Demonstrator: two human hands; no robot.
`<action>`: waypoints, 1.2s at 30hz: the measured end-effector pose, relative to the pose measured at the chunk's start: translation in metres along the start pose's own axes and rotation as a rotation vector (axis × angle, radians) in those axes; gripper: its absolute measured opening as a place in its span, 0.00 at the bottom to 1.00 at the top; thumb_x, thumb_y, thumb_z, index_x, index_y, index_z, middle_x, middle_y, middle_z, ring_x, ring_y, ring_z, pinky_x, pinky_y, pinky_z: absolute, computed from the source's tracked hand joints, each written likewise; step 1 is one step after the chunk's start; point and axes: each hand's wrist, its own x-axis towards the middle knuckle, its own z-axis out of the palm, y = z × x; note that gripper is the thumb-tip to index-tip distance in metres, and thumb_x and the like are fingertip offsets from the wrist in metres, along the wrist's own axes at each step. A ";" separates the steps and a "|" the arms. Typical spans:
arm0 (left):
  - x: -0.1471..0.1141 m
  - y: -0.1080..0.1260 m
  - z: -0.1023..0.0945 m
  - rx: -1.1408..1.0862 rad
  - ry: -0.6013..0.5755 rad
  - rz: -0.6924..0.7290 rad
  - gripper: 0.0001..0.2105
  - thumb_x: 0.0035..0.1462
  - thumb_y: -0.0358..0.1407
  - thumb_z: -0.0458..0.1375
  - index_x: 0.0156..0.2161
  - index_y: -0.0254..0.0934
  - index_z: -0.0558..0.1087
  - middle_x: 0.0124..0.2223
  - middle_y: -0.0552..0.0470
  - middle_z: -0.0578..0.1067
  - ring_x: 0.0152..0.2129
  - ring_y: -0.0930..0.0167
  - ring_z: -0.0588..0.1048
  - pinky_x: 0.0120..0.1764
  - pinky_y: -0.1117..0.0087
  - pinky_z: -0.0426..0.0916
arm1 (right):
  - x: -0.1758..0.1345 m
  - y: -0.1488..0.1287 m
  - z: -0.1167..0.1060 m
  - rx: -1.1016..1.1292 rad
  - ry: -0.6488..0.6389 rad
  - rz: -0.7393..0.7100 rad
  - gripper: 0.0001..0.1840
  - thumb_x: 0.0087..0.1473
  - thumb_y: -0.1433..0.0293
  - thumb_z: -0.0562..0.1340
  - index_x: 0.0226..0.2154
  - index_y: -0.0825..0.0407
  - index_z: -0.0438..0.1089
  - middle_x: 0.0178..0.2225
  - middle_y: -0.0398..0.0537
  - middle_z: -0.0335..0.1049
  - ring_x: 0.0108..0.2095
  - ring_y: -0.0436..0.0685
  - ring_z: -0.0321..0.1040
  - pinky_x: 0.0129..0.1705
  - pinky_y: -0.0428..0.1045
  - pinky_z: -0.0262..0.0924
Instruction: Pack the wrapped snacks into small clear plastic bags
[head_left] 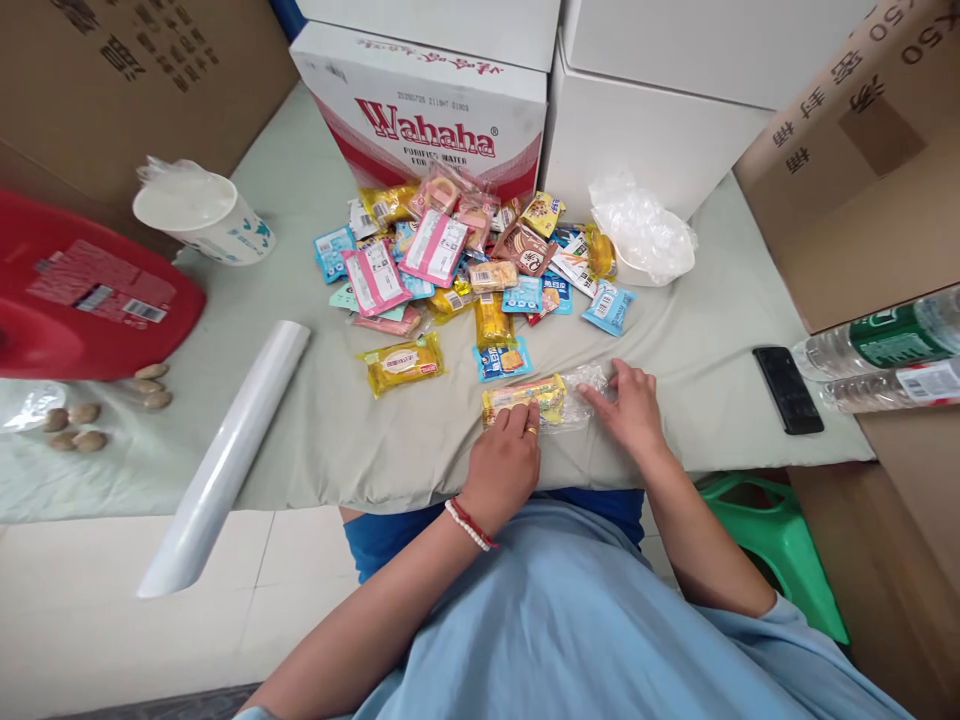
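Observation:
A yellow snack packet (pixel 551 392) lies in a clear plastic bag (pixel 574 412) close to the table's front edge. Over the packet's left part rests my left hand (pixel 504 458), its fingers together and bent onto it, thumb hidden. My right hand (pixel 631 408) has the loose right end of the bag between thumb and fingers. Just beyond the bag lies a blue snack packet (pixel 495 362), and left of that a yellow wrapped cake (pixel 403 364). A heap of mixed snack packets, with pink-edged packets (pixel 433 247) on top, spreads behind them.
A Wahaha carton (pixel 435 110) and white boxes (pixel 645 130) stand behind the heap. White bowl with plastic (pixel 652 262), phone (pixel 787 390) and bottles (pixel 900 335) are rightward. Leftward are a paper cup (pixel 225 225), red jug (pixel 97 290), walnuts (pixel 86 413) and white roll (pixel 232 450), overhanging the edge.

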 end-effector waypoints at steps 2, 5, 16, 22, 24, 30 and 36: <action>-0.001 -0.001 0.003 0.021 0.019 0.011 0.24 0.67 0.28 0.49 0.67 0.28 0.64 0.55 0.37 0.75 0.50 0.59 0.74 0.49 0.60 0.72 | 0.003 -0.005 0.001 0.046 -0.039 -0.056 0.22 0.61 0.50 0.64 0.44 0.51 0.76 0.39 0.56 0.69 0.45 0.68 0.63 0.53 0.63 0.61; -0.001 -0.002 0.006 0.023 0.041 0.034 0.24 0.68 0.27 0.49 0.67 0.28 0.64 0.55 0.38 0.75 0.50 0.60 0.74 0.50 0.61 0.71 | 0.005 -0.023 -0.010 0.182 -0.007 -0.080 0.14 0.63 0.56 0.62 0.38 0.49 0.75 0.42 0.54 0.69 0.46 0.65 0.65 0.51 0.59 0.64; -0.014 -0.022 -0.012 -0.344 -0.001 0.007 0.21 0.64 0.32 0.53 0.61 0.33 0.72 0.59 0.37 0.74 0.37 0.64 0.79 0.40 0.61 0.75 | 0.006 -0.112 0.026 0.174 -0.408 -0.284 0.10 0.70 0.67 0.53 0.39 0.50 0.67 0.38 0.49 0.75 0.39 0.58 0.69 0.41 0.49 0.58; -0.009 -0.056 -0.014 -0.436 0.253 -0.379 0.18 0.68 0.41 0.54 0.56 0.37 0.75 0.51 0.43 0.77 0.41 0.63 0.78 0.44 0.62 0.74 | -0.002 -0.104 0.031 0.126 -0.356 -0.400 0.12 0.71 0.67 0.50 0.43 0.50 0.67 0.43 0.55 0.72 0.43 0.61 0.68 0.45 0.52 0.62; 0.004 -0.059 -0.011 -0.334 0.214 -0.383 0.17 0.66 0.42 0.57 0.53 0.35 0.77 0.52 0.40 0.75 0.47 0.57 0.75 0.48 0.58 0.73 | -0.005 -0.105 0.032 0.135 -0.337 -0.399 0.12 0.71 0.67 0.50 0.43 0.50 0.67 0.42 0.54 0.71 0.43 0.61 0.67 0.46 0.52 0.62; 0.021 -0.057 -0.007 -0.281 0.206 -0.294 0.12 0.61 0.41 0.60 0.45 0.35 0.76 0.47 0.39 0.76 0.47 0.54 0.73 0.49 0.54 0.70 | -0.018 -0.107 0.030 0.200 -0.285 -0.314 0.11 0.69 0.70 0.51 0.44 0.50 0.69 0.41 0.53 0.71 0.43 0.59 0.68 0.47 0.52 0.65; 0.009 -0.035 -0.011 -0.449 0.331 -0.221 0.05 0.63 0.40 0.56 0.39 0.42 0.67 0.32 0.52 0.75 0.29 0.64 0.75 0.34 0.64 0.67 | -0.040 -0.109 0.011 0.716 -0.279 -0.036 0.10 0.70 0.60 0.54 0.45 0.47 0.67 0.43 0.50 0.73 0.40 0.57 0.73 0.45 0.54 0.71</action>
